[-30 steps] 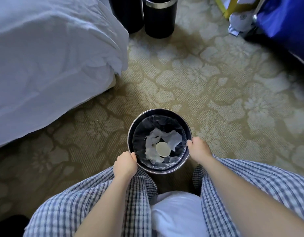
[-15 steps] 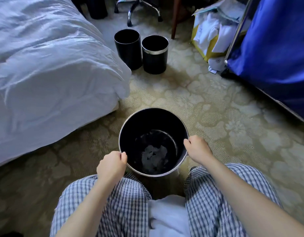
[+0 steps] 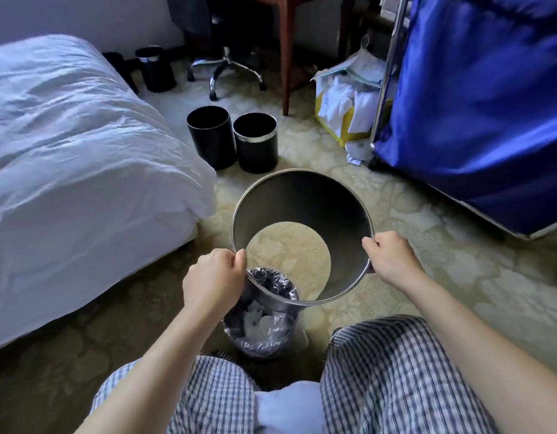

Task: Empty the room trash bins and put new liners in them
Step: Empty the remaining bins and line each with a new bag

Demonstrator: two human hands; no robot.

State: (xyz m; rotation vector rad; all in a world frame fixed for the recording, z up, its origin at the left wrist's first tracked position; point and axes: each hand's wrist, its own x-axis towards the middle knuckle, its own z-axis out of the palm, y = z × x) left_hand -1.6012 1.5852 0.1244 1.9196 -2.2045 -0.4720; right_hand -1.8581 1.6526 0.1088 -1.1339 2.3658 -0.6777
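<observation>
Lifted clear since earlier: black cylindrical chrome-rimmed metal shell point(image 3: 343, 214) is hanging tilted above the small clear-lined inner bin point(image 3: 261, 327). Fingers point(image 3: 239, 260) of left hand point(image 3: 213, 278) and right hand point(image 3: 391, 260) are clamping its opposite rim sides; left hand is hovering nearer that upright bin.

Left grip point(image 3: 213, 278) and right grip point(image 3: 388, 260) hold opposite rim sides of the bottomless outer bin shell point(image 3: 336, 205), tilted above the carpet point(image 3: 459, 277). Lined inner bin point(image 3: 261, 335) with white trash stands under its near edge. Two black bins point(image 3: 210, 139) stand beside the bed point(image 3: 67, 151).
</observation>
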